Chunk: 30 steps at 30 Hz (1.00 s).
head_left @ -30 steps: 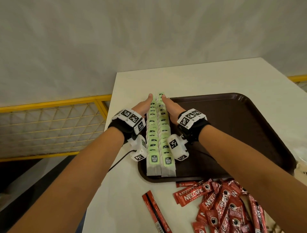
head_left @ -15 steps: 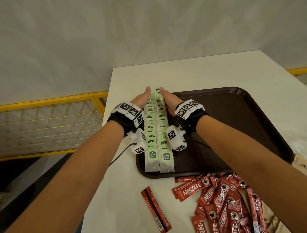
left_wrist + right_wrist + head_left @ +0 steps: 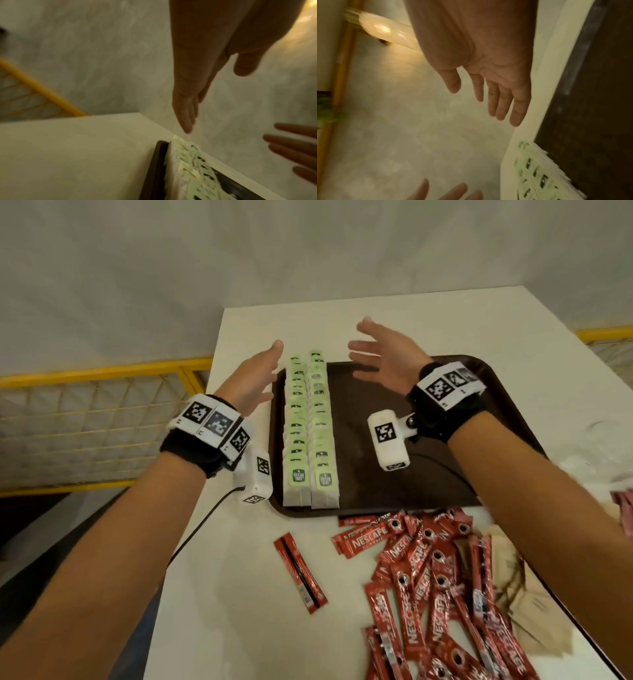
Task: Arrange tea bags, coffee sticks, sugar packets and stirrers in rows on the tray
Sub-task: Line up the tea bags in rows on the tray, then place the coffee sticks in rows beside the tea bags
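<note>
Two neat rows of green-and-white tea bags [image 3: 310,428] lie along the left side of the dark brown tray [image 3: 404,484]; the same rows [image 3: 190,169] [image 3: 537,171] show in both wrist views. My left hand [image 3: 255,380] hovers just left of the rows, fingers straight, holding nothing [image 3: 187,108]. My right hand [image 3: 380,356] is lifted above the tray's far part, fingers spread and empty [image 3: 496,94]. A heap of red coffee sticks [image 3: 428,583] lies on the white table in front of the tray. One red stick [image 3: 300,571] lies apart to the left.
Brown paper packets [image 3: 524,604] lie at the table's right front edge beside the coffee sticks. The tray's right part is bare. The white table [image 3: 239,594] ends at a yellow mesh railing [image 3: 96,419] on the left. A black cable [image 3: 202,529] hangs from my left wrist.
Both hands were pressing against the sides of the tea bag rows; now they have let go and moved apart, the right one rising up and to the right.
</note>
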### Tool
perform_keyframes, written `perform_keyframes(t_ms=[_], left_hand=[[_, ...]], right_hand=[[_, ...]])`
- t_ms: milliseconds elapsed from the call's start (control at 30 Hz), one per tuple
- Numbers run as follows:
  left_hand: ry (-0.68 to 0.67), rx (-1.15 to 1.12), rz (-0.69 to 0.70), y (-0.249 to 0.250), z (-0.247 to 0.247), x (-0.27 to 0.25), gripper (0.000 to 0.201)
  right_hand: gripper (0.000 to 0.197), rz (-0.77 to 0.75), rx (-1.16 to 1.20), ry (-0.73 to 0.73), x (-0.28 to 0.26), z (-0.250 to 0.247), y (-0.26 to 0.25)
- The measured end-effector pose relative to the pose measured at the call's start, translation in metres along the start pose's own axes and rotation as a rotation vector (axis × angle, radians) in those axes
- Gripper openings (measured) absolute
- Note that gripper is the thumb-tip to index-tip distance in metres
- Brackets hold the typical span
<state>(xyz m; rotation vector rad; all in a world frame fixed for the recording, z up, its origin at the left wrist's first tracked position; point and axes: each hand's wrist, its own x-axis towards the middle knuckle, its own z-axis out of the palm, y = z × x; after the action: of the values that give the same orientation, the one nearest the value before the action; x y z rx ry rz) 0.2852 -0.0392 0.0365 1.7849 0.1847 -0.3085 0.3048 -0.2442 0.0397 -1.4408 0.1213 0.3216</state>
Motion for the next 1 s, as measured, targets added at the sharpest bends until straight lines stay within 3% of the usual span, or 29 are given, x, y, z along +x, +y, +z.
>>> perform_keyframes(t_ms=[100, 167, 300, 433, 533, 600, 667, 800, 1000], left_hand=[[-0.156, 0.308, 0.157, -0.006, 0.013, -0.053, 0.047], [-0.334, 0.510, 0.258, -0.016, 0.024, -0.089, 0.041], [-0.771, 0.790, 0.350, -0.044, 0.055, -0.151, 0.037], [-0.968, 0.948, 0.423, -0.071, 0.081, -0.189, 0.047], [-1.031, 1.058, 0.437, -0.088, 0.092, -0.205, 0.057], [-1.054, 1.110, 0.481, -0.096, 0.097, -0.211, 0.060], [-1.048, 1.186, 0.496, -0.100, 0.101, -0.215, 0.059], [-0.991, 1.290, 0.522, -0.105, 0.106, -0.221, 0.057], [-0.862, 1.242, 0.421, -0.103, 0.102, -0.214, 0.056]], right_hand=[[0.030, -0.084, -0.151, -0.095, -0.055, -0.013, -0.013], [0.025, -0.101, -0.266, -0.161, -0.094, -0.023, -0.013], [0.038, -0.086, -0.567, -0.270, -0.166, -0.038, 0.001], [0.044, -0.001, -0.980, -0.433, -0.217, -0.042, 0.028], [0.021, 0.148, -1.218, -0.628, -0.246, -0.034, 0.061], [0.025, 0.225, -1.310, -0.752, -0.265, -0.024, 0.082], [0.032, 0.208, -1.439, -0.822, -0.280, -0.013, 0.097], [0.060, 0.084, -1.638, -0.844, -0.292, 0.002, 0.114], [0.043, 0.031, -1.691, -0.826, -0.286, 0.005, 0.125]])
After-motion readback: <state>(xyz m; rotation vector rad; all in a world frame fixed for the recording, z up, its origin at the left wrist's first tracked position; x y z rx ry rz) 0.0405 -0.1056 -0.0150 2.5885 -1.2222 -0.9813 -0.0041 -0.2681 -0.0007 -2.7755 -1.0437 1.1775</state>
